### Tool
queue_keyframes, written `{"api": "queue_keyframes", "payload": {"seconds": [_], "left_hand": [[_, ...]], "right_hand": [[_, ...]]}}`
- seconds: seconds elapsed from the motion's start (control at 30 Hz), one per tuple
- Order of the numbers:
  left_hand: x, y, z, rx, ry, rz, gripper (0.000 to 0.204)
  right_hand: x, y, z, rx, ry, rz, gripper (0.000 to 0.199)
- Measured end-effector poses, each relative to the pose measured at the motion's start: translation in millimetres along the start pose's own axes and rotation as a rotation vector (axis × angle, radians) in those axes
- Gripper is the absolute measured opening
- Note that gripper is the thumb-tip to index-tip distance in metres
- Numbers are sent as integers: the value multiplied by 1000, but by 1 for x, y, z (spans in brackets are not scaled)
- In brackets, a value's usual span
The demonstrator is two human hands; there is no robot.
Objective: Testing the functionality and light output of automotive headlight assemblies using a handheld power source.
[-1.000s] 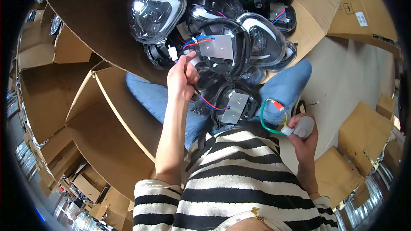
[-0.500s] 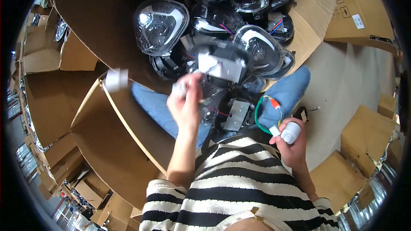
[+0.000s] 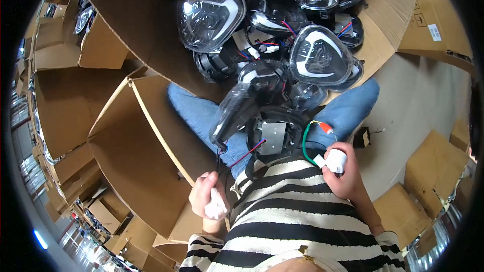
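Observation:
My left hand (image 3: 204, 194), low at the left beside my striped top, is closed around a small white piece (image 3: 216, 206) whose kind I cannot make out. Red and dark wires (image 3: 247, 156) run toward it from a black headlight unit with a metal plate (image 3: 274, 138) in my lap. My right hand (image 3: 347, 179) grips a white, rounded cylinder (image 3: 335, 160). Beside its fingertips is a white plug (image 3: 319, 160) on a green cable (image 3: 304, 141), with a red-orange connector (image 3: 326, 128) above. A clear-lensed headlight (image 3: 234, 113) leans tilted over my left thigh.
Ahead stands a large cardboard box (image 3: 126, 15) holding several headlights (image 3: 322, 55) with loose wires. An opened carton (image 3: 136, 156) with a pale edge is at my left. More cartons (image 3: 428, 158) lie at the right, and a small black box (image 3: 361, 137) is on the floor.
My left hand has come back from the big box toward my body. The blurred headlight seen in front of it now shows as the tilted one over my thigh. My right hand keeps its grip.

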State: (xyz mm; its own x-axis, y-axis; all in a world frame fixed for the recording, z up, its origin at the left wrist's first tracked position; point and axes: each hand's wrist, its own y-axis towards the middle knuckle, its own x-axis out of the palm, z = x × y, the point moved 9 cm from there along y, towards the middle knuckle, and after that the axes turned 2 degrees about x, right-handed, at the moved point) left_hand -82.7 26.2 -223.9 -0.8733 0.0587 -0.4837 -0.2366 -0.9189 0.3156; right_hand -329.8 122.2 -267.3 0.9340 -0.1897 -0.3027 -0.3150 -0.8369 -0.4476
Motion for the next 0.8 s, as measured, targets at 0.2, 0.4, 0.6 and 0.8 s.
{"api": "queue_keyframes", "payload": {"seconds": [0.2, 0.4, 0.6, 0.8], "left_hand": [[88, 15, 33, 297, -231, -549, 30], [164, -36, 15, -183, -719, -1020, 19], [186, -31, 22, -151, -780, -1234, 11], [186, -28, 39, -64, -1035, -1403, 9]], "right_hand": [[10, -3, 0, 3, 96, -89, 36], [-4, -4, 2, -6, 336, -111, 35], [-11, -5, 3, 91, 407, -168, 34], [-9, -2, 4, 159, 436, -189, 33]]}}
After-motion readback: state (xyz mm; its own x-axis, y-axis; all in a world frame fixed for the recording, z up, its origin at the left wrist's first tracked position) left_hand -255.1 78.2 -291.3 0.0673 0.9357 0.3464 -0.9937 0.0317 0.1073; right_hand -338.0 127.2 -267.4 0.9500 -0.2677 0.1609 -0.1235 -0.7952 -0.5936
